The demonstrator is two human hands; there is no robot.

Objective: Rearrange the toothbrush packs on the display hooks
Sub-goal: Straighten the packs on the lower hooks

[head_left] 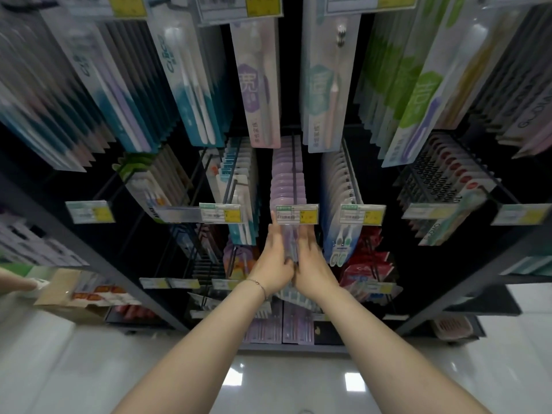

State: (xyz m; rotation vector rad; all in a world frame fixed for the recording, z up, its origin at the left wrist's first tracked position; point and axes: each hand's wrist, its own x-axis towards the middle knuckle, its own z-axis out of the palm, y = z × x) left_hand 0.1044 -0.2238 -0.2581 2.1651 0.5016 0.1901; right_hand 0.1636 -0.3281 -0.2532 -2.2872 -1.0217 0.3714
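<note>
Where the hands meet: left hand (276, 258) and right hand (312, 264) grip one purple toothbrush pack (291, 245) between them.
Pack: just under the price tag (297, 214) at the hook (294, 162) front.
Behind: matching purple packs (283, 177) fill that hook.

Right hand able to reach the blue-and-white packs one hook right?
Probably, path-wise: blue-and-white packs hang just beside the right hand, nothing between. But it and the left hand both hold the purple pack.

toothbrush packs (280, 180) — glossy clear plastic over card; hooks (294, 174) thin dark metal wire; floor (89, 369) smooth, shiny white.
</note>
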